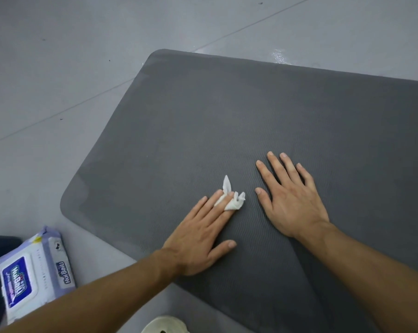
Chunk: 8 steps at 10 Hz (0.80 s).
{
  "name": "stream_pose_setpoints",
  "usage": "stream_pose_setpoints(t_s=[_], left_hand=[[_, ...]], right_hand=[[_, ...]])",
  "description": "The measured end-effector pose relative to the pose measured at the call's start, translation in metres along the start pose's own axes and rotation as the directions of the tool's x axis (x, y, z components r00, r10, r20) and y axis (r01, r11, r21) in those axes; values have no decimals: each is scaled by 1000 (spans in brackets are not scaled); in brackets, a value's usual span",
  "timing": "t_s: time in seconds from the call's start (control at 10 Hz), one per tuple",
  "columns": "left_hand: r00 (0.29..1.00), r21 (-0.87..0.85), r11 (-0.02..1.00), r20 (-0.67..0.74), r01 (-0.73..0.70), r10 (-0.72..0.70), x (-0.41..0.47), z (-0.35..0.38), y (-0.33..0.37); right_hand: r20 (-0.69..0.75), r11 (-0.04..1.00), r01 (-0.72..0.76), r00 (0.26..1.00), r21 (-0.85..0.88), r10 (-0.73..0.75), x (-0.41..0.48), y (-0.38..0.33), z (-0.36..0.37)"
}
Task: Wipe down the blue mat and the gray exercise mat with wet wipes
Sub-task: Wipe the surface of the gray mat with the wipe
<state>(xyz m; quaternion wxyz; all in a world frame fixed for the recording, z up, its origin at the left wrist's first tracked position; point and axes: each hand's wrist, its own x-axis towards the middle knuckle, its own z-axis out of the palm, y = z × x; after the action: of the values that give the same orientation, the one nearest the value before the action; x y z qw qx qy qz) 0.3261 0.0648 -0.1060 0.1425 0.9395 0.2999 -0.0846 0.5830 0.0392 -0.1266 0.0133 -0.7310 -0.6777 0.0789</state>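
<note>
The gray exercise mat (251, 111) lies on the floor and fills most of the view, its rounded end toward the left. A crumpled white wet wipe (233, 199) sits on the mat near its middle. My left hand (200, 236) lies flat on the mat with straight fingers, and its fingertips press on the wipe. To the right of the wipe, my right hand (292, 198) rests flat on the mat with fingers spread, holding nothing. The blue mat is not in view.
A pack of wet wipes (35, 272) with a purple label lies on the gray floor (59, 68) at the lower left, beside the mat's edge. A pale rounded object (164, 325) shows at the bottom edge. A wet patch (277, 55) glistens beyond the mat.
</note>
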Motion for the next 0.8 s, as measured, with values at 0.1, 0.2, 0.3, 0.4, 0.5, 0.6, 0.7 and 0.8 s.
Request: stream_pose_setpoints(t_s=[0.1,0.2,0.3,0.4,0.5,0.6,0.7,0.8], left_hand=[[999,-84,996,-53,-10,6,-4,-1,-16],[962,-182,961,-137,209,-235,-7,0,-48],[879,-175,887,-151,427,-453,-13,-7,-84],[810,-135,820,-130,557,-572,-23,-12,-110],[759,-164,767,-118,621,-640,-27,-9,-115],[806,-231,805,-117,546,-580,-23,-7,-102],[944,-187,939,-106,290,-313,-16,-8,-71],[994,-150,985,-48,87,-95,-9,-7,-28]], right_hand=[[4,1000,0,1000,-3,0,0,0,-1],[4,1000,8,1000,-1,-8,-1,0,0],[1,1000,10,1000,0,-10,-1,1,0],[-5,1000,11,1000,4,-11,-1,1,0],[-2,1000,14,1000,0,-14,-1,1,1],[-8,1000,12,1000,5,-12,-1,1,1],[-7,1000,13,1000,3,-13,-1,1,1],[-7,1000,7,1000,4,-7,-1,1,0]])
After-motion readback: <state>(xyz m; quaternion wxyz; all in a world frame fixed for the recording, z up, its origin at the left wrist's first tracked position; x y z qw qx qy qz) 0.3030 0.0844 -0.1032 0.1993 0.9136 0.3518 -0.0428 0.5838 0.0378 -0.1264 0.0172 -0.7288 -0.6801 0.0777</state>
